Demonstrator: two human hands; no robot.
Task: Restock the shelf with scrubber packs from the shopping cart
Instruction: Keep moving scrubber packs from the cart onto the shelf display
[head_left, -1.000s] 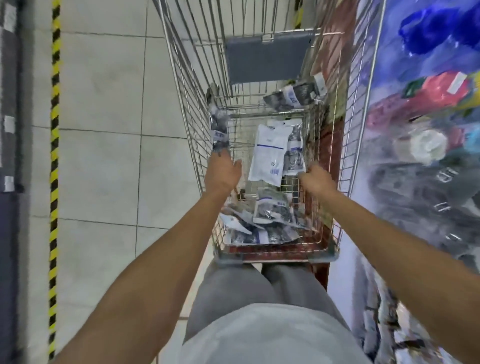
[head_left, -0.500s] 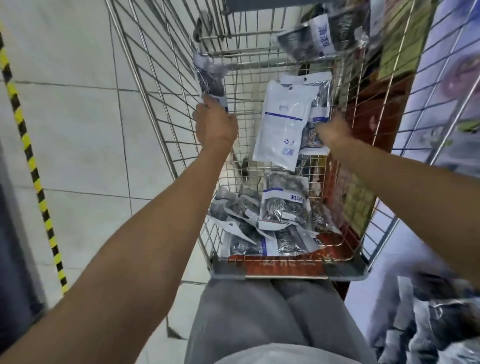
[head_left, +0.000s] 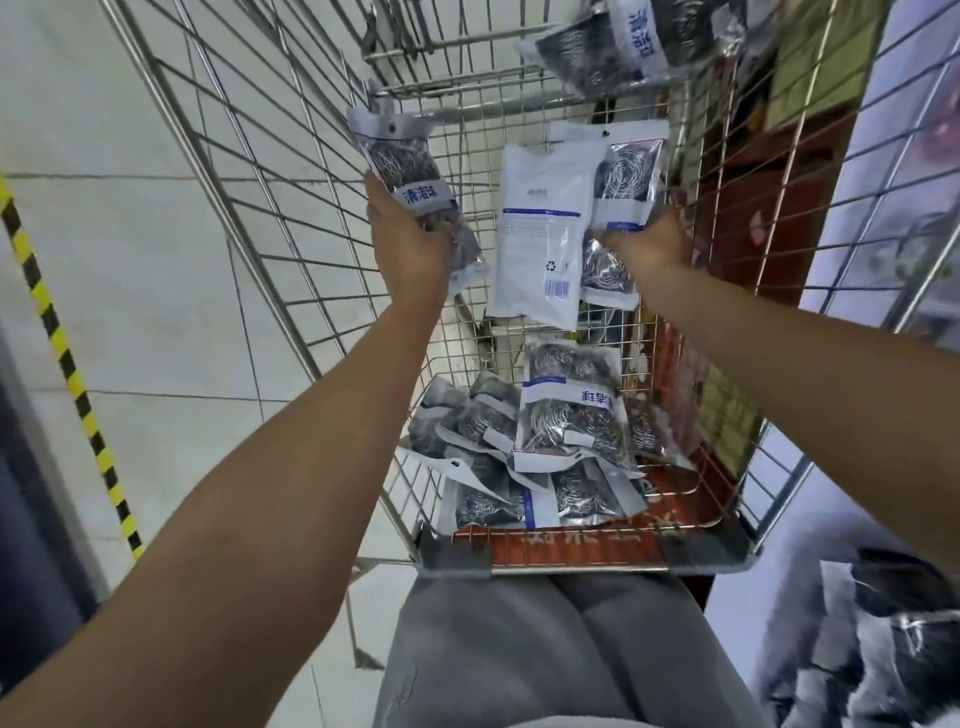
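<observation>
A wire shopping cart (head_left: 270, 218) stands in front of me, seen from above. My left hand (head_left: 410, 244) grips a scrubber pack (head_left: 395, 156) and holds it upright near the cart's left wall. My right hand (head_left: 652, 244) grips two packs: a white-backed one (head_left: 540, 239) and a clear-fronted one (head_left: 621, 182) behind it. Several more scrubber packs (head_left: 566, 421) lie piled at the cart's near end. Another pack (head_left: 623, 41) rests on the cart's child seat at the top.
Shelving with goods (head_left: 924, 156) runs along the right side, with more scrubber packs (head_left: 878, 660) at the lower right. A yellow-black floor stripe (head_left: 67, 358) marks the tiled floor on the left. My grey trousers (head_left: 545, 649) are against the cart's near rim.
My head has tilted down and closer to the cart. Both hands have lifted a little with their packs still held.
</observation>
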